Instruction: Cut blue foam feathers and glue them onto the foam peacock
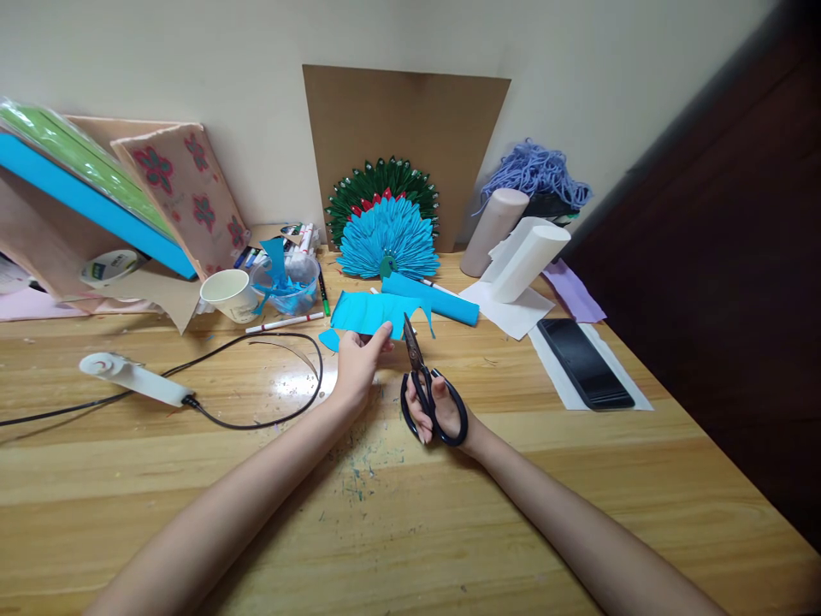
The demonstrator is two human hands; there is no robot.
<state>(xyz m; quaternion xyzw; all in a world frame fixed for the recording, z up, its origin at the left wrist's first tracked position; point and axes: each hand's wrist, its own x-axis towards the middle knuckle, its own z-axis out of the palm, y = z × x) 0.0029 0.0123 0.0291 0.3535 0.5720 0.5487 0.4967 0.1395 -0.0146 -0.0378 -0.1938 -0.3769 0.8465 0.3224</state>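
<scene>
Between the thumb and fingers of my left hand (359, 361) is a strip of blue paper (367, 311), its right end cut into a ragged edge. Black-handled scissors (423, 385) are in my right hand (442, 409), fingers through the loops, blades pointing up beside the paper's right part. Behind the strip lies a roll of blue paper (442, 301). A peacock-like paper craft (388, 227), with blue, red and dark green layers, leans on a brown board (410, 120).
A glue gun (134, 376) and its cable lie at left, near a paper cup (227, 295) and a tub of blue scraps (292, 291). At right are white rolls (529, 261), purple yarn (535, 175) and a phone (585, 364).
</scene>
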